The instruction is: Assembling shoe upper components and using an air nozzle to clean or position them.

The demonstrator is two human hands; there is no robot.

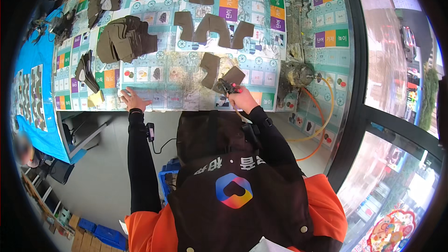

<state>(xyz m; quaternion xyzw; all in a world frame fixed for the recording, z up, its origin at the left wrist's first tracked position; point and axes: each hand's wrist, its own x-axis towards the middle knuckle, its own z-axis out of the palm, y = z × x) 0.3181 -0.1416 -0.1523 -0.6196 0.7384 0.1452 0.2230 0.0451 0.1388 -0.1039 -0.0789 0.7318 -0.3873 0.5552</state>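
My left hand [135, 100] rests at the table's near edge with its fingers spread, holding nothing. A small yellow block [96, 98] lies to its left. My right hand [243, 99] is closed around a small black tool with red parts that looks like a spray gun [227, 86]. The tool's front end is over a dark brown curved cut piece [233, 75], partly covering it. Just left of that lies another dark brown piece [209, 69]. Farther back, more brown pieces [211, 30] lie in a row.
A large stack of brown pieces [122, 39] and a narrower stack [87, 73] stand on the left of the printed table covering [163, 77]. A grimy round container [298, 74] is at the right, near yellow and orange hoses [321, 126]. A blue-covered table [39, 79] stands far left.
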